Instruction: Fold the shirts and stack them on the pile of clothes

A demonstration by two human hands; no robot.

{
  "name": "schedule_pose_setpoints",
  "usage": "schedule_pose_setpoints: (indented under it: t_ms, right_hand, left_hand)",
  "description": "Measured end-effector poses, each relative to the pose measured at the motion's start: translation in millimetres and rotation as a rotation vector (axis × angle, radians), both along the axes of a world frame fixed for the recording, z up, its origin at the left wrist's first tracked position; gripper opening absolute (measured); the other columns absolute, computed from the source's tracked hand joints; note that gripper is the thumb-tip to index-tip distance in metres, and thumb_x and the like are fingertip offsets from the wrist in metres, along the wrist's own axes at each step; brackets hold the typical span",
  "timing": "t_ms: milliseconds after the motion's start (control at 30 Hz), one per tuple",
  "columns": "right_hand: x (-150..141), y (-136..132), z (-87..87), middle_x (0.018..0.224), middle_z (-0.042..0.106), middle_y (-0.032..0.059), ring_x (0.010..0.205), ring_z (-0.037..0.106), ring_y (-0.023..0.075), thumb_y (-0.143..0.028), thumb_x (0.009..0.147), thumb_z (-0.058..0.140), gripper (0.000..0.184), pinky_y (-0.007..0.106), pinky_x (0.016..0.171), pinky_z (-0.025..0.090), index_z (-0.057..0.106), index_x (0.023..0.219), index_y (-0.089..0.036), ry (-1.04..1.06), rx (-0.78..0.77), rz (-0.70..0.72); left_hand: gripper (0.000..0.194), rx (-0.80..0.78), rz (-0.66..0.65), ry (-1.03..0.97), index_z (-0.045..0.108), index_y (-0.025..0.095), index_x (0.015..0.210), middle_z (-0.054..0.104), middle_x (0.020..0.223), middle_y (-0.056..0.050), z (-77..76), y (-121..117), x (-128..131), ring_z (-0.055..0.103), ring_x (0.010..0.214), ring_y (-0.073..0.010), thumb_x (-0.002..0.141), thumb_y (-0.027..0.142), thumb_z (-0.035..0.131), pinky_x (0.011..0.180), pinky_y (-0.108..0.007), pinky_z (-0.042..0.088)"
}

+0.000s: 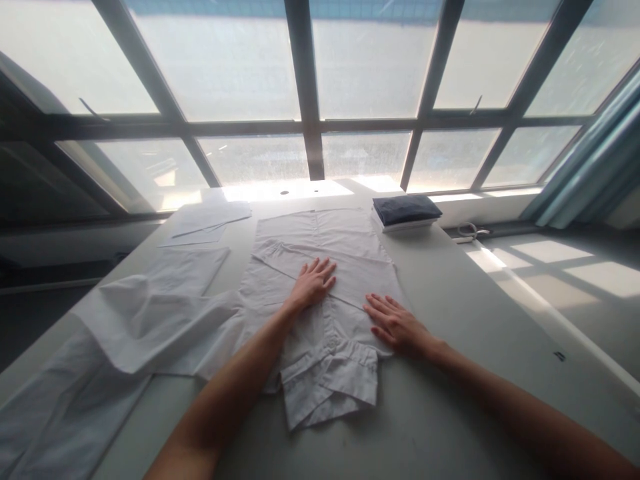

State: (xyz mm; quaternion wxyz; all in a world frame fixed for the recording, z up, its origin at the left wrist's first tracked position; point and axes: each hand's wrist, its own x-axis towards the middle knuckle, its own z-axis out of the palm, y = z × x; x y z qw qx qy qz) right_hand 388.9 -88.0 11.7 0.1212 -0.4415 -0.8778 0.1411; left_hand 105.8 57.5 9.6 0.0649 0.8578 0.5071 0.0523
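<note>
A white collared shirt [320, 233] lies spread on the table, its collar [333, 387] toward me. One sleeve is folded across the shirt's body. The other sleeve [175, 327] stretches out to the left in loose folds. My left hand [314, 283] rests flat on the middle of the shirt, over the folded sleeve, with fingers spread. Near the shirt's right edge, my right hand [395, 322] lies palm down with fingers stretched out. Neither hand grips the cloth.
Dark folded cloth [407, 209] tops a small stack at the back right of the white table [450, 413]. Papers [205, 220] lie at the back left. More white cloth [55, 407] covers the left side. Windows [240, 73] stand behind, with a curtain [590, 153] at right.
</note>
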Motion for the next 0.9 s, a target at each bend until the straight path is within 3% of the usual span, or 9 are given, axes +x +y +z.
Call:
schedule_pose_setpoints:
  t_ms: [200,367,567,900]
  right_hand:
    - [-0.2,-6.9,4.5,0.168,0.028,0.0097,0.157,0.020,0.0240,-0.050,0.107,0.038,0.062,0.047,0.128,0.019,0.039,0.160,-0.019,0.053,-0.067,0.018]
    - [-6.7,36.6,6.9,0.168,0.025,0.0150,0.158,0.017,0.0258,-0.043,0.107,0.032,0.063,0.053,0.127,0.018,0.032,0.162,-0.012,0.010,0.019,-0.187]
    - [9.4,89.5,-12.6,0.169,0.024,0.0158,0.157,0.020,0.0276,-0.043,0.107,0.029,0.063,0.055,0.127,0.014,0.032,0.162,-0.012,-0.121,0.028,-0.442]
    - [26.6,105.9,-21.0,0.169,0.026,0.0131,0.157,0.022,0.0273,-0.049,0.107,0.024,0.066,0.056,0.126,0.016,0.035,0.161,-0.012,-0.121,-0.005,-0.661]
  left_hand:
    - [0.057,0.005,-0.001,-0.003,0.038,0.030,0.160,0.028,0.170,-0.003,2.0,-1.8,1.0,0.019,0.158,-0.0315,0.107,0.049,0.033,0.125,-0.059,0.018]
    - [0.056,0.012,0.003,0.006,0.038,0.033,0.160,0.028,0.170,-0.001,2.2,-1.9,0.4,0.019,0.158,-0.0308,0.106,0.049,0.033,0.125,-0.058,0.019]
    - [0.057,0.020,0.000,0.005,0.038,0.032,0.160,0.029,0.169,-0.001,1.6,-2.6,-0.7,0.020,0.158,-0.0307,0.106,0.050,0.033,0.125,-0.058,0.020]
    - [0.056,0.016,0.005,-0.003,0.039,0.032,0.160,0.028,0.170,-0.001,-0.2,-3.0,-0.5,0.019,0.158,-0.0304,0.106,0.050,0.033,0.125,-0.057,0.019]
